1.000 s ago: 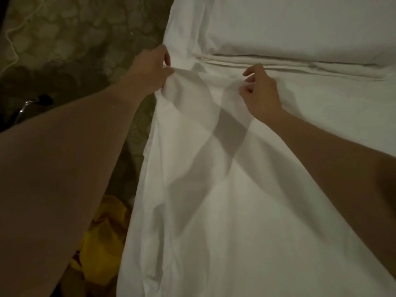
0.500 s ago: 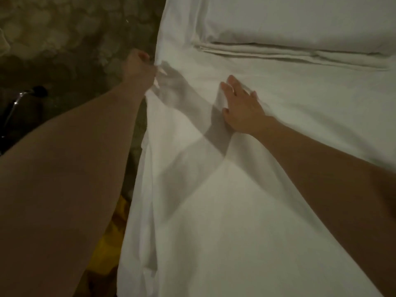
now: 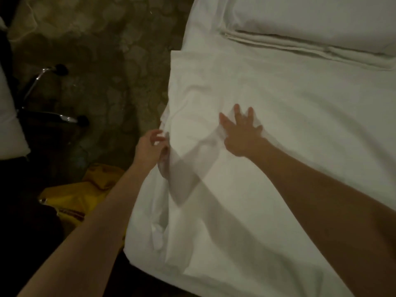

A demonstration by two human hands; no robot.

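A white sheet (image 3: 246, 200) lies spread over the bed (image 3: 194, 33), running from the near edge up to a folded band (image 3: 300, 47) just below the pillow (image 3: 310, 18) at the far right. Its left margin hangs over the side of the mattress, where it bunches into loose vertical folds.

The left hand (image 3: 151, 146) is at that left margin, its fingers curled round the sheet's edge and pinching it just over the side of the bed. The right hand (image 3: 242, 133) lies flat on top of the sheet, a little right and far of the left one, palm down with fingers spread and nothing held. Shallow creases fan out between the two hands.

The sheet looks thin, light and entirely limp, so it should follow any pull but will not hold a shape by itself. A tug in one spot is likely to drag wrinkles across the surface rather than move the whole cloth. The hem is the best place to hold it, because the doubled cloth there gives the fingers something to grip. A flat palm on top can pin it or sweep the creases toward the side.

On the patterned floor (image 3: 102, 61) to the left lie a yellow bag (image 3: 79, 196) and, farther off, a chrome frame (image 3: 40, 82).
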